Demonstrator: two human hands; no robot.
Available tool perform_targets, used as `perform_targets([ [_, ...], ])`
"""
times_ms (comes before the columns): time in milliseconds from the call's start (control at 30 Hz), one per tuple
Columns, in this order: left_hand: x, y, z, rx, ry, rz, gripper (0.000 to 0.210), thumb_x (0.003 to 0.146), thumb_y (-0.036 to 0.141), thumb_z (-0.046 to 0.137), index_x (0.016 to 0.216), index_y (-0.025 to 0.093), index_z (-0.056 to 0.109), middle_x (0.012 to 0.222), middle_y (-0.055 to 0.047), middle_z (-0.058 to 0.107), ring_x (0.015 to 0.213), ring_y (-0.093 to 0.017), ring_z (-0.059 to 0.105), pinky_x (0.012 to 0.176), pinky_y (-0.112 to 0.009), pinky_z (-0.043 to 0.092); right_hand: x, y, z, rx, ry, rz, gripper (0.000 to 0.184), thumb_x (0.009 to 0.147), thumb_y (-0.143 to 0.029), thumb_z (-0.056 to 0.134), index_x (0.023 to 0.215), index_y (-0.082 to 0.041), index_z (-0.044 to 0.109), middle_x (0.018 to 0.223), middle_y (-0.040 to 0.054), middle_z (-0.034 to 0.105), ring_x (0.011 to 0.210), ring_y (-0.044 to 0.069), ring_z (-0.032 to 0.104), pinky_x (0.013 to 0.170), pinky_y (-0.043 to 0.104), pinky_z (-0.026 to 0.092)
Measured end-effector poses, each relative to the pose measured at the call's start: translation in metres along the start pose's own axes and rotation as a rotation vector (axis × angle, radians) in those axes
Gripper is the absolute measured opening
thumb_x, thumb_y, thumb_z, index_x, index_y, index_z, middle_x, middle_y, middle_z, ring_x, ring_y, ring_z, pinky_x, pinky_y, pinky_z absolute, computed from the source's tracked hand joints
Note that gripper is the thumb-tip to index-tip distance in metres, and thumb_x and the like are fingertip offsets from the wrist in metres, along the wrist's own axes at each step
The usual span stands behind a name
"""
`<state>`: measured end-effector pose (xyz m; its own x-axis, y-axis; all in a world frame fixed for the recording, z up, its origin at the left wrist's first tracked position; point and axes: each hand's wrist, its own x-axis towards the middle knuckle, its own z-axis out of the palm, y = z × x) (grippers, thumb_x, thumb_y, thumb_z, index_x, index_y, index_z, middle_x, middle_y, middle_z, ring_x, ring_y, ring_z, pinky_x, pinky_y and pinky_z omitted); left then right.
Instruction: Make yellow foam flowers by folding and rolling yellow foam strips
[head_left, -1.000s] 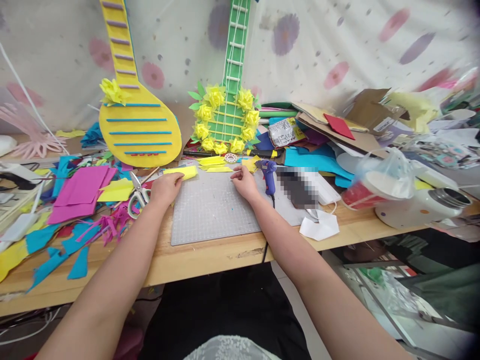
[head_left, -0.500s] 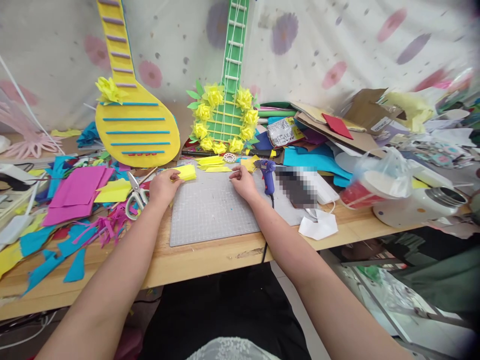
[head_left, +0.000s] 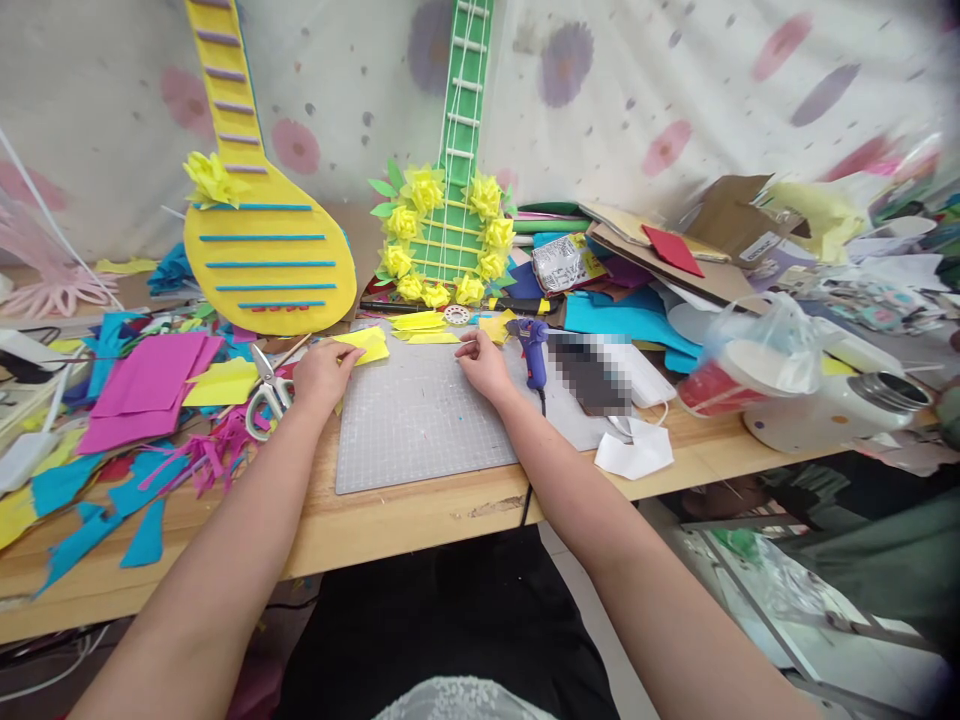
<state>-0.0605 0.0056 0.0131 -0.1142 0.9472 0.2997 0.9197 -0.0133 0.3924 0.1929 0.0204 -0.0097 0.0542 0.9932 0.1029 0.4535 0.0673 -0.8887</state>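
While the left hand [head_left: 324,374] is pinching yellow paper [head_left: 369,345] by the grey mat [head_left: 427,425], the right hand [head_left: 484,366] is curving loosely beside the glue gun [head_left: 535,357], apparently unclenched.

A white sheet [head_left: 337,60] with pink and purple floral print hangs behind the light-brown wooden table [head_left: 420,520]. Magenta rectangular papers [head_left: 146,380] overlap at left. At right, a red-and-white cup [head_left: 709,385] in a translucent plastic bag [head_left: 787,330] sits beside a white rounded bottle [head_left: 817,430].
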Motion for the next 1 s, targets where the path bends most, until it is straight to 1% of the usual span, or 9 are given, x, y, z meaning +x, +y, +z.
perform_targets([
  [100, -0.001, 0.002, -0.001, -0.025, 0.147, 0.016, 0.031, 0.085, 0.040, 0.045, 0.086, 0.021, 0.069, 0.094, -0.007, 0.068, 0.093, -0.023, 0.059, 0.080, -0.034, 0.045, 0.000, -0.001, 0.000, -0.018, 0.003, -0.025, 0.037, 0.064, -0.006, 0.045, 0.098, -0.020, 0.049, 0.084, -0.0001, 0.064, 0.074, 0.013, 0.058, 0.077, 0.030, 0.046],
  [200, -0.003, 0.005, -0.005, -0.048, 0.322, 0.100, 0.035, 0.089, 0.039, 0.040, 0.092, 0.019, 0.068, 0.096, -0.010, 0.066, 0.098, -0.024, 0.056, 0.089, -0.037, 0.042, -0.003, -0.004, 0.001, -0.055, 0.014, -0.063, 0.037, 0.066, -0.008, 0.046, 0.102, -0.019, 0.049, 0.085, 0.0004, 0.063, 0.073, 0.013, 0.057, 0.078, 0.031, 0.046],
  [267, -0.006, 0.010, -0.006, -0.047, 0.357, 0.173, 0.035, 0.089, 0.039, 0.040, 0.092, 0.019, 0.068, 0.096, -0.011, 0.065, 0.098, -0.024, 0.055, 0.092, -0.039, 0.041, -0.005, -0.008, 0.000, -0.075, 0.015, -0.105, 0.040, 0.067, -0.010, 0.049, 0.106, -0.020, 0.049, 0.090, 0.0019, 0.063, 0.076, 0.014, 0.057, 0.080, 0.032, 0.047],
  [333, -0.009, 0.019, -0.003, -0.040, 0.309, 0.284, 0.031, 0.089, 0.037, 0.041, 0.090, 0.020, 0.068, 0.096, -0.011, 0.064, 0.099, -0.024, 0.055, 0.093, -0.041, 0.041, -0.009, -0.013, -0.001, -0.091, 0.001, -0.217, 0.048, 0.067, -0.014, 0.055, 0.114, -0.020, 0.046, 0.106, 0.0063, 0.060, 0.087, 0.016, 0.057, 0.083, 0.034, 0.047],
  [433, -0.017, 0.037, 0.009, -0.037, 0.097, 0.517, 0.028, 0.089, 0.033, 0.042, 0.085, 0.022, 0.068, 0.092, -0.008, 0.065, 0.095, -0.021, 0.057, 0.094, -0.040, 0.041, -0.014, -0.019, -0.003, -0.143, -0.081, -0.453, 0.070, 0.063, -0.015, 0.063, 0.129, -0.020, 0.039, 0.133, 0.0114, 0.046, 0.111, 0.021, 0.049, 0.094, 0.038, 0.043],
  [533, -0.024, 0.052, 0.024, -0.032, -0.055, 0.619, 0.030, 0.089, 0.031, 0.041, 0.084, 0.021, 0.068, 0.088, -0.009, 0.066, 0.092, -0.021, 0.058, 0.088, -0.039, 0.044, -0.017, -0.021, -0.003, -0.235, -0.183, -0.545, 0.074, 0.064, -0.010, 0.060, 0.133, -0.022, 0.037, 0.126, 0.0083, 0.052, 0.117, 0.023, 0.045, 0.101, 0.041, 0.038],
  [667, -0.028, 0.057, 0.029, -0.020, -0.166, 0.573, 0.027, 0.087, 0.034, 0.045, 0.092, 0.020, 0.067, 0.098, -0.009, 0.066, 0.093, -0.021, 0.060, 0.083, -0.035, 0.046, -0.014, -0.015, -0.002, -0.308, -0.276, -0.447, 0.060, 0.069, -0.007, 0.053, 0.127, -0.021, 0.045, 0.093, 0.0022, 0.064, 0.098, 0.019, 0.054, 0.095, 0.038, 0.040],
  [800, -0.027, 0.047, 0.021, -0.089, -0.178, 0.389, 0.040, 0.076, 0.037, 0.060, 0.113, 0.021, 0.060, 0.103, -0.007, 0.067, 0.098, -0.023, 0.060, 0.087, -0.035, 0.045, -0.009, -0.009, -0.003, -0.243, -0.272, -0.307, 0.053, 0.072, -0.010, 0.055, 0.123, -0.021, 0.048, 0.091, 0.0012, 0.063, 0.083, 0.015, 0.058, 0.084, 0.032, 0.045],
  [1000, -0.021, 0.033, 0.020, -0.225, -0.196, 0.109, 0.035, 0.076, 0.034, 0.057, 0.108, 0.021, 0.062, 0.091, -0.004, 0.068, 0.084, -0.020, 0.061, 0.078, -0.033, 0.047, -0.006, -0.006, -0.005, -0.197, -0.229, -0.196, 0.047, 0.072, -0.016, 0.058, 0.118, -0.022, 0.050, 0.079, -0.0024, 0.060, 0.073, 0.013, 0.057, 0.073, 0.028, 0.045],
])
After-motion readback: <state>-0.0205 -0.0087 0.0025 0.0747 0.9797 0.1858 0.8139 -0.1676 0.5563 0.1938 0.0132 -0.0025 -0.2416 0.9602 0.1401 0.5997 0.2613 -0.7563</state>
